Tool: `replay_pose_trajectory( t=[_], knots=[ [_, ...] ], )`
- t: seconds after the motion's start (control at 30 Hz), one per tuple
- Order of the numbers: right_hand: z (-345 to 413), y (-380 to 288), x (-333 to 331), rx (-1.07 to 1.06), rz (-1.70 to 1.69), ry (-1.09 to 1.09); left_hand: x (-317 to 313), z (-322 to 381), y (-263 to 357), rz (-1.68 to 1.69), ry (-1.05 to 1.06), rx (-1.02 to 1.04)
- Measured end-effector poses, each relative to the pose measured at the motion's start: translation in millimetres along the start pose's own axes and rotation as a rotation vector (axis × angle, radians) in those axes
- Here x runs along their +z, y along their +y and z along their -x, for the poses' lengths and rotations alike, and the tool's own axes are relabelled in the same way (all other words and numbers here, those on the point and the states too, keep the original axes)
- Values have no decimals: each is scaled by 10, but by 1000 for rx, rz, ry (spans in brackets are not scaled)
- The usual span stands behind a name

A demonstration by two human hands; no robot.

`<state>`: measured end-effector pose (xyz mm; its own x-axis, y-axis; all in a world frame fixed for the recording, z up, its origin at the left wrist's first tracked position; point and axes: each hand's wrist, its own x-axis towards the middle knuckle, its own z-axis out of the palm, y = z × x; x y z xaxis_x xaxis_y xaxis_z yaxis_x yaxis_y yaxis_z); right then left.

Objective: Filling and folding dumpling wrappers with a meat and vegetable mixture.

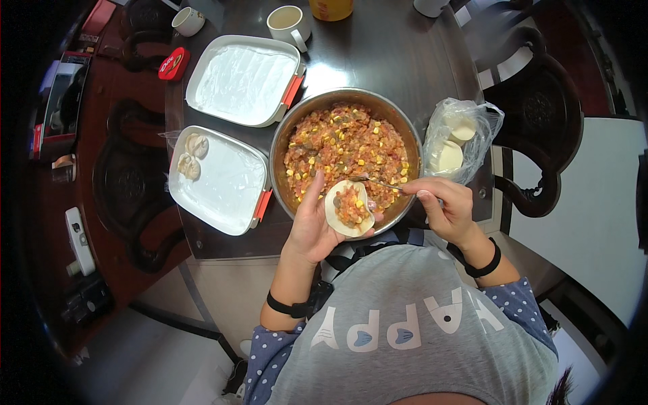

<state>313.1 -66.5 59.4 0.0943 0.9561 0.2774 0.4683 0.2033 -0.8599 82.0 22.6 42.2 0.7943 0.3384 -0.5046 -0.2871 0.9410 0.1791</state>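
Observation:
A round dough wrapper (331, 210) topped with minced filling and corn (351, 206) rests on the palm and fingers of my left hand (314, 223). My right hand (448, 205) grips a metal spoon (382, 184), whose bowl end is at the wrapper's upper edge. Beneath both, a large steel bowl (416, 142) holds reddish minced filling with corn kernels. To its left, a white tray (223, 202) lined with clear film carries a pair of folded dumplings (196, 145). Right of the bowl lies a clear plastic bag (473, 157) with stacks of pale round wrappers (449, 156).
Another film-lined white tray (243, 81) lies behind the first. Beyond it stand a handled mug (288, 25), a small cup (188, 22) and a yellow container (331, 7); a red lid-like item (174, 64) sits at the left. Carved wooden chairs (541, 111) flank the dark table (385, 55).

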Motion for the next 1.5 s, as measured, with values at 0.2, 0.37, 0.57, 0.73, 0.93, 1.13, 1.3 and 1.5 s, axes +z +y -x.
replay_pose_trajectory(
  t=[0.2, 0.37, 0.57, 0.73, 0.93, 1.13, 1.3, 1.5],
  knots=[
    [13, 27, 44, -169, 100, -76, -53, -19, 6, 24, -21, -6],
    [-1, 68, 48, -270, 99, -124, -64, -32, -4, 74, -73, -3],
    [-2, 245, 63, -282, 181, -89, -59, -24, -14, 50, -34, -9],
    [-123, 218, 31, -200, 286, -33, -82, 1, -17, 60, -43, -25],
    [-162, 115, -2, 67, 93, 84, -67, -24, -12, -26, -22, -4],
    [-156, -215, -169, -105, 134, 42, 123, 59, -59, -253, -8, 131],
    [-194, -344, -160, -459, 176, -81, 333, 69, -103, -264, 34, 229],
    [-181, -325, -78, -414, 230, -44, 298, 118, -88, -309, -23, 224]
  ],
)
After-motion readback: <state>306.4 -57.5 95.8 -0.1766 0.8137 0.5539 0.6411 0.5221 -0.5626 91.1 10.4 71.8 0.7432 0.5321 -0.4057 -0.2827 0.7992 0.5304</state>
